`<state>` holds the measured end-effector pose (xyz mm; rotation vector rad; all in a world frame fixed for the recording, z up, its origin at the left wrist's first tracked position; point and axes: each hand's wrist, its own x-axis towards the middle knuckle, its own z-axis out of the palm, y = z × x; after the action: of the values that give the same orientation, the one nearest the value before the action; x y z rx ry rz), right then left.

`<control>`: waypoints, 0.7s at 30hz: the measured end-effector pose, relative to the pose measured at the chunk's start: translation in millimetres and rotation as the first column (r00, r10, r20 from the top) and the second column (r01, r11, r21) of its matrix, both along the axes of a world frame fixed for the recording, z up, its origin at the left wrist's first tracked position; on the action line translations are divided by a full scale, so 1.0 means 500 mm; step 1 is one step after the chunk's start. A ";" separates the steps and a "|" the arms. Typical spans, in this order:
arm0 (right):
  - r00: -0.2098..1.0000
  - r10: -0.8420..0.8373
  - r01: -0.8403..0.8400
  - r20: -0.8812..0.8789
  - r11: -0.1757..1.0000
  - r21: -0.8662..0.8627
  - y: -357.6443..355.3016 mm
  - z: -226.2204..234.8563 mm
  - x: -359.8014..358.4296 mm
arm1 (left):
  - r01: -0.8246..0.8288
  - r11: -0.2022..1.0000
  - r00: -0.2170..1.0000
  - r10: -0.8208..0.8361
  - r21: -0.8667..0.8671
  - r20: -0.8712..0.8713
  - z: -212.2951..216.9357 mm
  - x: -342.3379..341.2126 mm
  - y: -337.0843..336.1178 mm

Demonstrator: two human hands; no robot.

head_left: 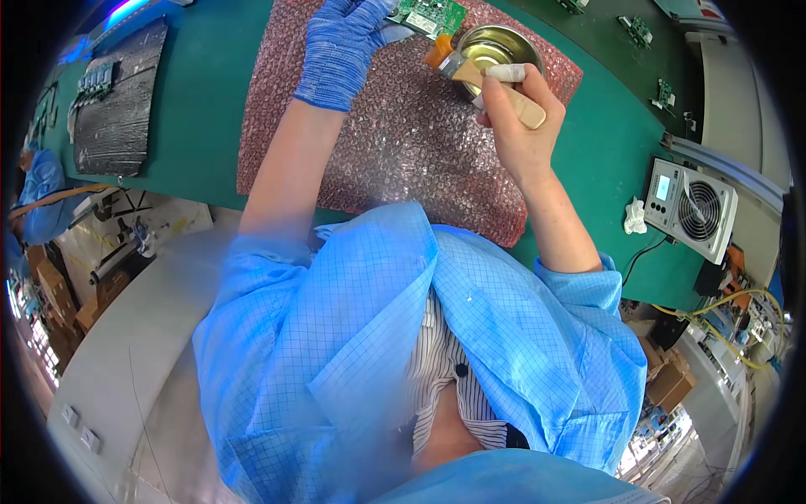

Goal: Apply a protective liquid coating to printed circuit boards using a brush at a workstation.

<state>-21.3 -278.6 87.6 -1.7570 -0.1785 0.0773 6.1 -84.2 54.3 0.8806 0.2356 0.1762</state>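
Observation:
My left hand (340, 50), in a blue knitted glove, grips a green circuit board (432, 15) by its left side at the top edge of the view. Bare apart from white finger covers, my right hand (527, 118) is closed around the wooden handle of a flat brush (470, 74). The brush's orange-brown bristles point up and left, close to the board's lower edge; whether they touch it I cannot tell. Under the brush stands a round metal bowl (537, 52) with yellowish liquid in it. Both hands are above a sheet of reddish bubble wrap (403, 160).
A fan unit (693, 208) with a small display stands at the right, beside a crumpled white tissue (635, 217). On the left, several boards (94, 82) lie on a dark mat (126, 126). More boards (635, 32) lie at the far right. Another person (44, 197) is at the far left.

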 end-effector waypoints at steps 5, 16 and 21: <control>0.997 -0.043 0.043 0.063 0.999 -0.001 0.002 -0.010 0.010 | -0.020 0.999 0.999 0.021 0.041 -0.036 -0.005 0.009 0.008; 0.977 -0.165 0.144 0.134 0.977 0.157 -0.021 0.015 0.062 | 0.028 0.997 0.992 -0.020 0.067 -0.125 0.013 0.035 0.004; 0.971 -0.189 0.172 0.149 0.978 0.119 -0.044 0.002 0.070 | 0.096 0.983 0.990 -0.079 -0.154 0.112 -0.055 0.136 0.063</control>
<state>13.8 -300.5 88.8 -1.6668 -0.1354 -0.2021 74.3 -52.9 26.7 0.7188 0.1097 0.1195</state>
